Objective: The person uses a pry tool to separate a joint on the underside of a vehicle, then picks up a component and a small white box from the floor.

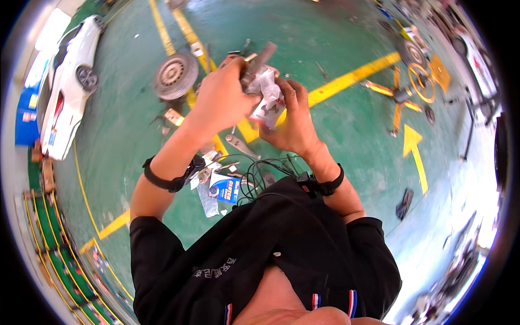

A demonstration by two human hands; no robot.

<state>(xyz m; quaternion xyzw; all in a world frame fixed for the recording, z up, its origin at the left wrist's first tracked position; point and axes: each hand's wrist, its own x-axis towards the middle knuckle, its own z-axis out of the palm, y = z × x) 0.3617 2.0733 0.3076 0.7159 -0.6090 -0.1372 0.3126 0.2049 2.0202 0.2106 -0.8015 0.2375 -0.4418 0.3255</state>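
Note:
Both hands are raised close together in front of me. My left hand (223,95) is closed round a grey-brown metal part (262,58) with a bar-like end sticking up past the fingers; its exact kind is unclear. My right hand (295,120) grips a small white packet (269,112) with a dark printed picture on its face. Crumpled clear plastic (264,82) sits between the hands, touching the packet and the metal part. On the floor below them lies a silver metal arm (242,146).
Near my body a blue-and-white box (225,188) lies beside black cables (265,172). A wheel (176,76) rests beyond my left hand. A yellow stand (402,96) is at the right. A white car (73,81) stands far left, near green shelving (57,252).

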